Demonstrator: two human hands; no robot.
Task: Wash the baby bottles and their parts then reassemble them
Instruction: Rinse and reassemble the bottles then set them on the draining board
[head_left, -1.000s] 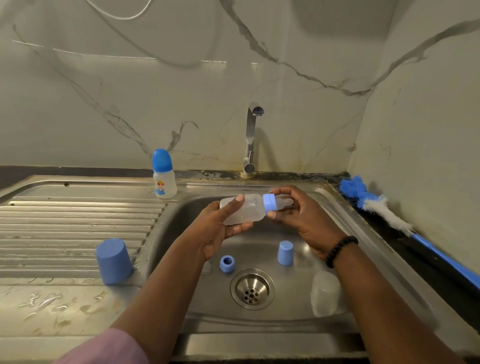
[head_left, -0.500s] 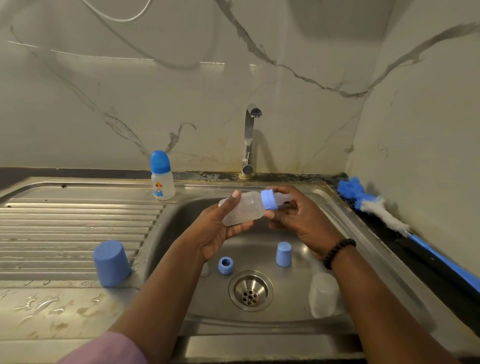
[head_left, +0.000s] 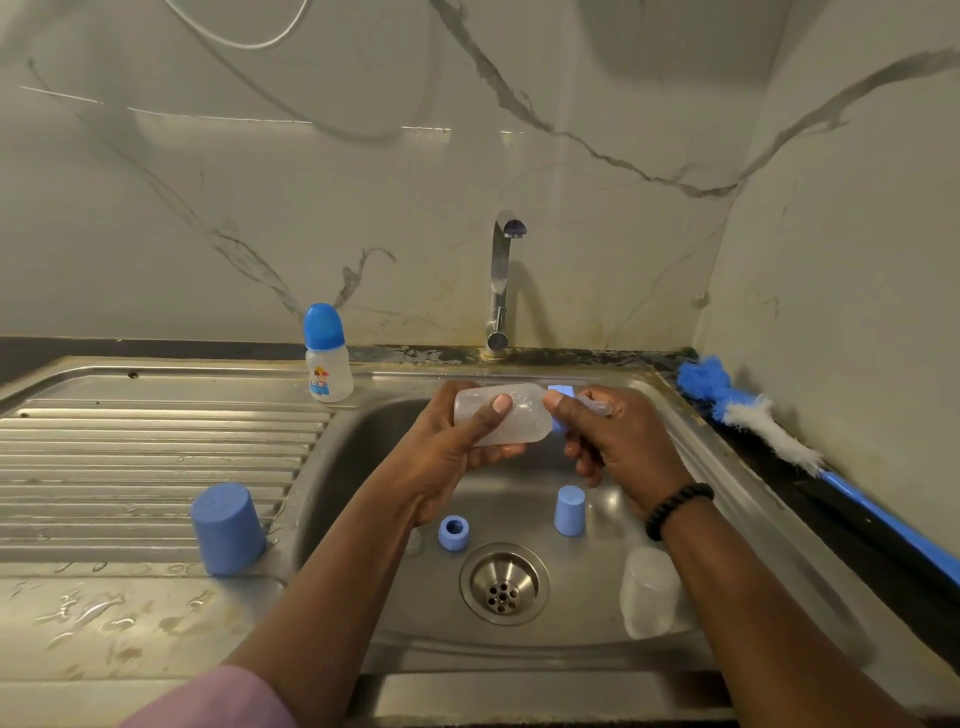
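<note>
Both hands busy over sink (head_left: 691, 431): my left hand (head_left: 457, 447) grips clear baby bottle (head_left: 501, 422) body, right hand (head_left: 618, 441) pinches its blue collar (head_left: 561, 392).

**Sink corner, marble-look walls**

Back wall (head_left: 363, 182) and right side wall (head_left: 857, 260): pale glossy panels, grey veining, meeting in a corner. White cable (head_left: 234, 31) loops across top of back wall. Chrome tap (head_left: 500, 280) at wall base; dark, stained strip (head_left: 156, 347) along the joint. Stainless sink (head_left: 389, 415) with ribbed drainboard (head_left: 156, 457) on left, wet patches near front edge. Dark ledge (head_left: 831, 519) on right. Dim, warm light; soft glare on panels.
</note>
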